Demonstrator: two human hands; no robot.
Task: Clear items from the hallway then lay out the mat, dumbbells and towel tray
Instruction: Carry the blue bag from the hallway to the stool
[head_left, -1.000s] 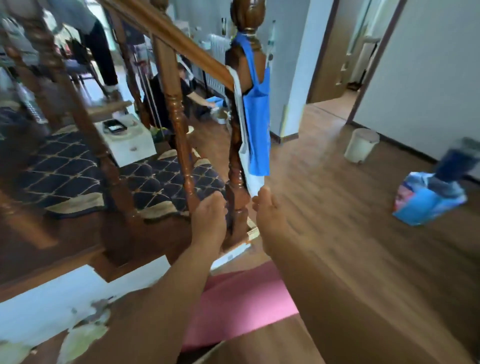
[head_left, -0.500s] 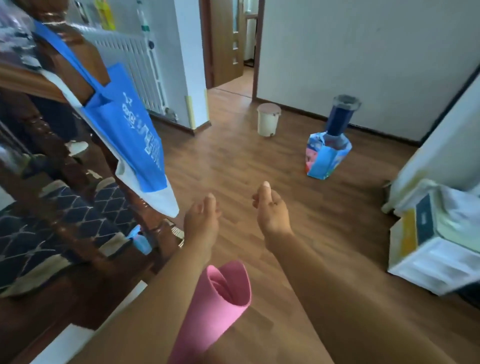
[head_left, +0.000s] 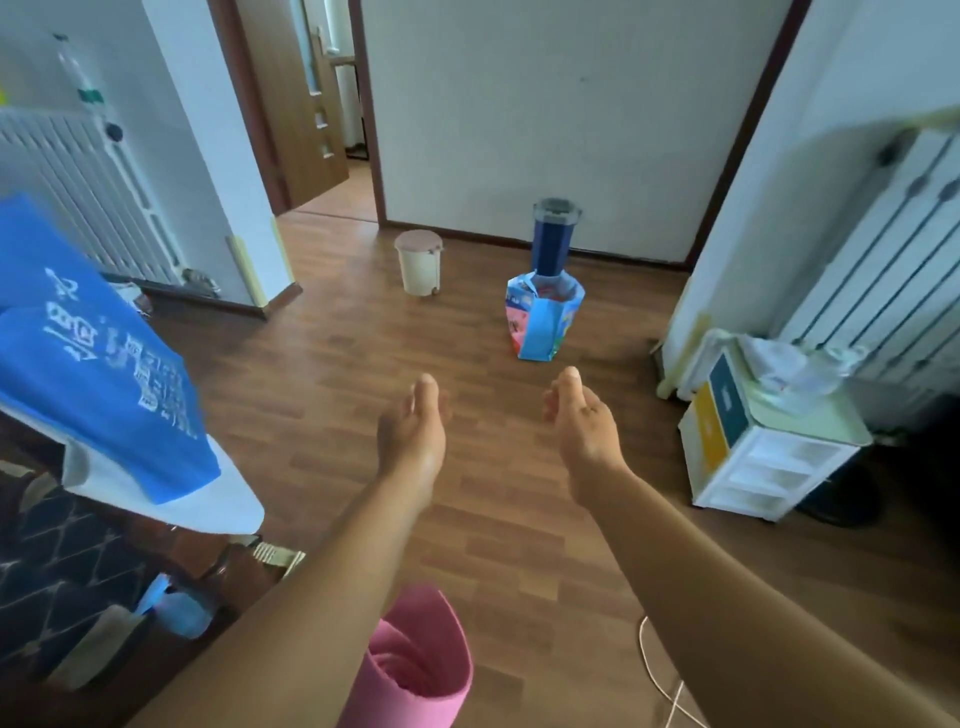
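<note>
A rolled pink mat (head_left: 415, 670) stands upright on the wooden floor near the bottom edge, partly behind my left forearm. My left hand (head_left: 413, 431) and my right hand (head_left: 584, 421) are stretched out in front of me over the floor, both with nothing in them and fingers loosely curled. Farther ahead, a colourful blue bag (head_left: 543, 322) sits on the floor with a dark blue roll (head_left: 551, 241) sticking up out of it. A small cream bin (head_left: 418, 262) stands to its left. No dumbbells or towel tray are in view.
A blue tote bag (head_left: 98, 364) hangs from the dark wooden stair post at the left. A small drawer unit (head_left: 763, 447) with crumpled plastic on top stands at the right by a radiator (head_left: 883, 249). An open doorway (head_left: 337, 140) lies ahead left. A white cord (head_left: 660, 675) lies on the floor.
My view has swung right, from the stair railing to the hallway. My hands came away from the post and moved apart. The pink mat now stands below my left arm.
</note>
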